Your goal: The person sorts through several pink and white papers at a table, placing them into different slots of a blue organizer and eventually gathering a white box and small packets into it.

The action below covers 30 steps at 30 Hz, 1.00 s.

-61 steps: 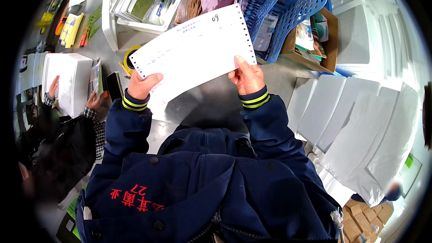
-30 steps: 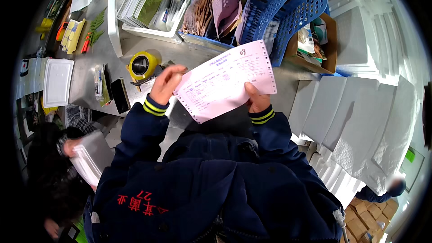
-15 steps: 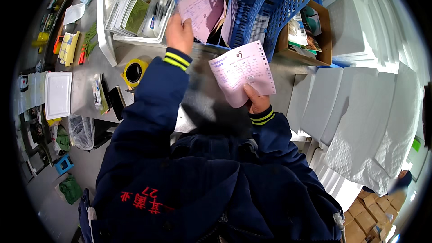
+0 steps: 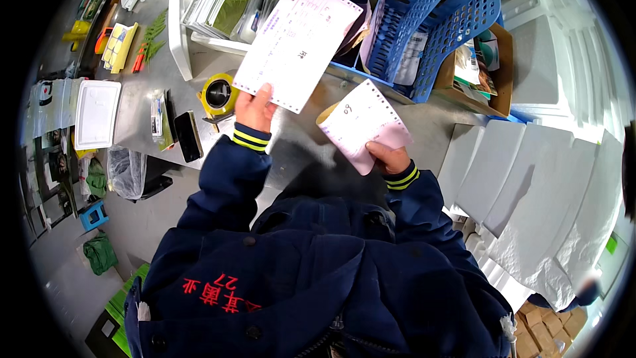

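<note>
My left hand is closed on the lower corner of a pale pink printed sheet with punched holes along its edges. That sheet is held up in front of the blue perforated file rack, hiding part of it. In my right hand, pinched between thumb and fingers, is a second pink form, curled at its lower end and marked by hand in dark ink. More papers stand in the rack's slots, just beyond the two sheets.
Left of the rack are a white bin of cards, a yellow tape roll and a black phone. A cardboard box of packets stands right of it. White foam boxes crowd the right side.
My left hand has drawn its pink sheet out of the rack toward me, and the sheet now shows whole. My right hand still holds its form, tilted a little differently. The view has shifted.
</note>
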Each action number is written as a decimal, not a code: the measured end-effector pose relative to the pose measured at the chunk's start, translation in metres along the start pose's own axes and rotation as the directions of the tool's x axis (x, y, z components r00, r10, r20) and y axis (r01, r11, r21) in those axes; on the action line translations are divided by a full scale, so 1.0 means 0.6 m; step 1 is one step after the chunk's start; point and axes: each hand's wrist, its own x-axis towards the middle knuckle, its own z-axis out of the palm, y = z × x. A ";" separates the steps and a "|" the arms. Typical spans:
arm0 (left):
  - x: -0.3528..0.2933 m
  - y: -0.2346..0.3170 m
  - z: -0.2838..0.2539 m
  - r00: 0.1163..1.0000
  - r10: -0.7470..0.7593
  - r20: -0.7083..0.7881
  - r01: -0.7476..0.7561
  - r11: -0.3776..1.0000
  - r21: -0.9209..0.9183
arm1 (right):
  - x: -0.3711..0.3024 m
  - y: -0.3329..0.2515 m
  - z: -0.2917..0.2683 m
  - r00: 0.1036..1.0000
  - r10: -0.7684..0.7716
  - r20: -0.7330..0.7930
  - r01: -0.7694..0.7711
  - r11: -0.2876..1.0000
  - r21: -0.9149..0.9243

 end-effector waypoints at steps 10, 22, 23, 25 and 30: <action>-0.056 -0.096 0.036 0.895 -0.438 -0.087 0.443 0.896 0.035 | -0.003 0.020 0.032 0.990 0.119 0.070 -0.099 0.967 -0.234; -0.057 -0.166 0.006 0.659 -0.636 0.401 0.752 0.534 -0.387 | 0.003 0.013 0.048 0.956 -0.140 -0.257 -0.010 0.861 -0.509; -0.052 -0.136 0.013 0.736 -0.566 0.372 0.653 0.738 -0.168 | -0.001 0.008 0.041 0.962 -0.105 -0.252 -0.041 0.857 -0.514; -0.034 -0.094 0.005 0.818 -0.488 0.303 0.532 0.843 -0.076 | -0.006 0.006 0.031 0.970 -0.076 -0.231 -0.061 0.844 -0.533; 0.019 -0.019 0.028 0.847 -0.408 0.342 0.444 0.895 -0.030 | -0.020 0.007 -0.004 0.980 -0.003 -0.197 -0.105 0.838 -0.535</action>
